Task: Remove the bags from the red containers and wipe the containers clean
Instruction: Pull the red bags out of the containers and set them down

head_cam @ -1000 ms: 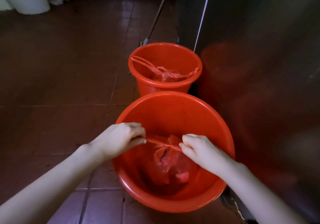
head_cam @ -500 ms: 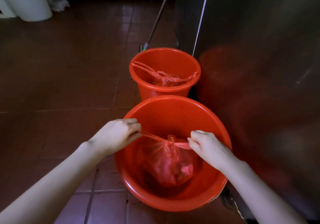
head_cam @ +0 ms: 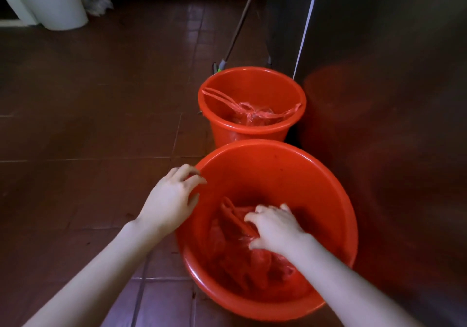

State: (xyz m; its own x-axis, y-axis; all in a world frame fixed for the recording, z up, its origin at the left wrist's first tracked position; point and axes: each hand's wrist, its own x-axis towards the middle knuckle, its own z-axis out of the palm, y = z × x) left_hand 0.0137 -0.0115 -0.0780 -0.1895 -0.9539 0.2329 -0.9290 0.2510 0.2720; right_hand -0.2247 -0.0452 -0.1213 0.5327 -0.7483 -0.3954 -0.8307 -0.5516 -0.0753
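A wide red basin (head_cam: 290, 157) sits on the floor right below me, with a tied red plastic bag (head_cam: 227, 250) lying in its bottom. My right hand (head_cam: 275, 228) is down inside the basin, fingers closed on the bag's knotted top. My left hand (head_cam: 171, 200) rests on the basin's left rim with its fingers curled over the edge, holding no part of the bag. Behind the basin stands a smaller red bucket (head_cam: 252, 130), and a second tied red bag (head_cam: 252, 115) lies in it with its handles draped toward the rim.
A tall stainless steel cabinet (head_cam: 379, 73) stands directly right of both containers. A mop handle (head_cam: 240, 25) leans behind the bucket. White bins (head_cam: 55, 0) stand at the far left on the brown tiled floor (head_cam: 88, 124).
Both hands were pulling the bag's handles tight above the basin. Now the left hand has let go and moved to the rim, and the right hand has dropped onto the bag's knot.
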